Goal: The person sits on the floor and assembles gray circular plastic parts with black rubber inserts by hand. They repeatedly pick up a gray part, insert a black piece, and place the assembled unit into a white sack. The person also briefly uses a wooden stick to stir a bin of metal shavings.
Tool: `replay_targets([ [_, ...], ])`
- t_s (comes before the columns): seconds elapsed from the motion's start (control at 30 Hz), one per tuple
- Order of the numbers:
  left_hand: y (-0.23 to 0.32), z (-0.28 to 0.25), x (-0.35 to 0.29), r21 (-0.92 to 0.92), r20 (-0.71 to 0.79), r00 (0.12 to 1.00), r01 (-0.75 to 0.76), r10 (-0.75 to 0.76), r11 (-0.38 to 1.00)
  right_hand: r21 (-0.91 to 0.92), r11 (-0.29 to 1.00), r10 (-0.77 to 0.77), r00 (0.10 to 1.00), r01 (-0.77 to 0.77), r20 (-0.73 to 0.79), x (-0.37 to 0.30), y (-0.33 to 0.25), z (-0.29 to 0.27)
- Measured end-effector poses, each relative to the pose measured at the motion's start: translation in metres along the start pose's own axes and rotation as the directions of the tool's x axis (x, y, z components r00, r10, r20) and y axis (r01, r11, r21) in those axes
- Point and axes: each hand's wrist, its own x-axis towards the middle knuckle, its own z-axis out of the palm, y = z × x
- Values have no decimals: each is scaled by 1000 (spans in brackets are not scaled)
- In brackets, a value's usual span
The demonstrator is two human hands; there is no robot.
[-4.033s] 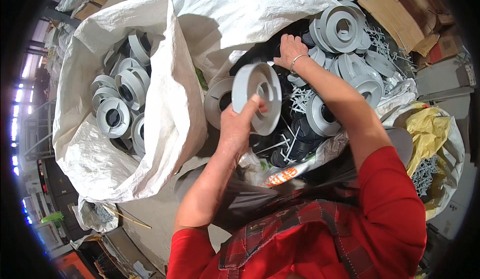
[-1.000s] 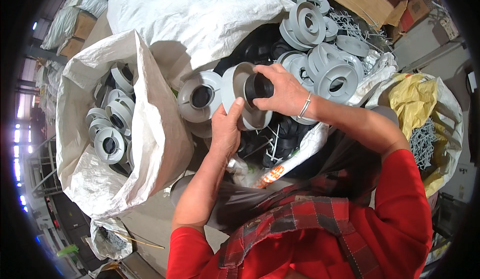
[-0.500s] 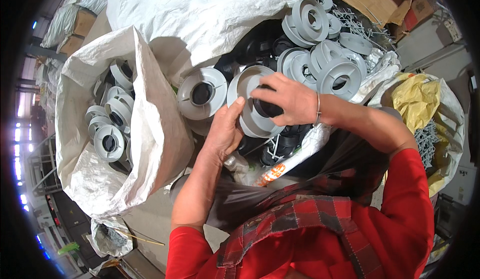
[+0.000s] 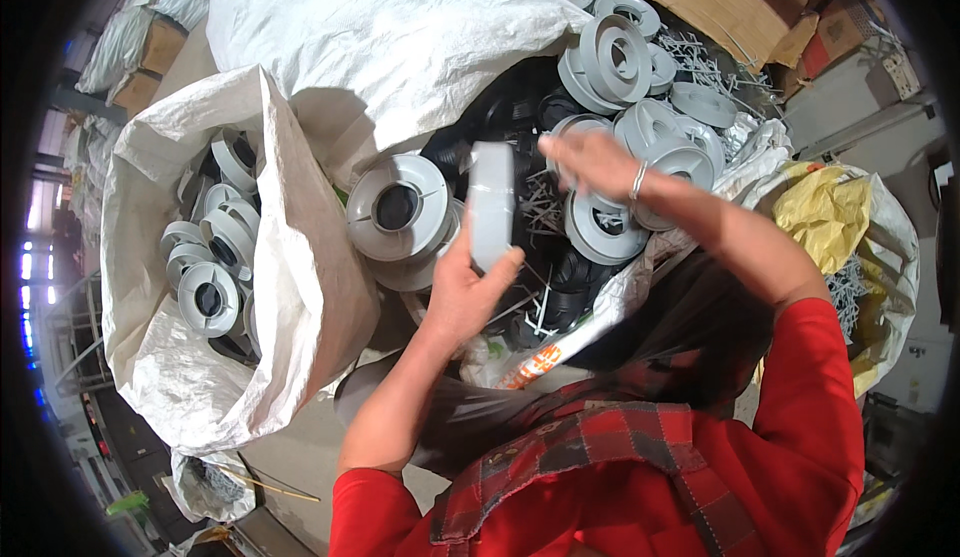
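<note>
My left hand (image 4: pixel 463 292) is closed around a round grey plastic flanged ring (image 4: pixel 492 202), turned edge-on and slightly blurred. My right hand (image 4: pixel 597 162) is apart from it on the right, fingers stretched out and somewhat smeared, with nothing visible in them. Just left of the held ring lies a grey flanged disc with a black centre (image 4: pixel 430 195), resting on another grey piece. Beyond and below my right hand is a heap of grey flanged rings (image 4: pixel 655 122). Black ribbed round parts (image 4: pixel 572 282) and thin grey plastic sticks (image 4: pixel 545 207) lie between and beneath my hands.
An open white woven sack (image 4: pixel 310 297) on the left contains several grey rings with black centres. A full white sack (image 4: pixel 400 27) lies at the back. Cardboard (image 4: pixel 710 2) is at the back right; a sack with yellow plastic (image 4: pixel 825 217) and grey sticks stands at right.
The grey ring has turned from face-up to edge-on in my left hand. My right hand has let go of its black centre and moved right and slightly away.
</note>
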Motion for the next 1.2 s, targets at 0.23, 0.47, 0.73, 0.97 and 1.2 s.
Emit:
replay_targets([
  [0.23,-14,5,14,-168,124,979,182,-163,969,-378,877,41,829,-297,-557,112,77,-112],
  [0.47,-7,-5,35,-870,-112,914,100,-391,483,-456,417,-837,528,787,145,29,7,4],
  [0.73,0,-19,35,-717,-193,883,170,-427,676,-793,462,-791,590,398,-164,140,17,37],
  [0.97,-9,-26,35,-750,-188,890,142,-415,646,-821,527,-532,838,219,-118,120,14,36],
  [1.2,-12,-7,35,-828,-57,972,81,-227,555,-81,865,-499,866,496,-35,-14,-20,39],
])
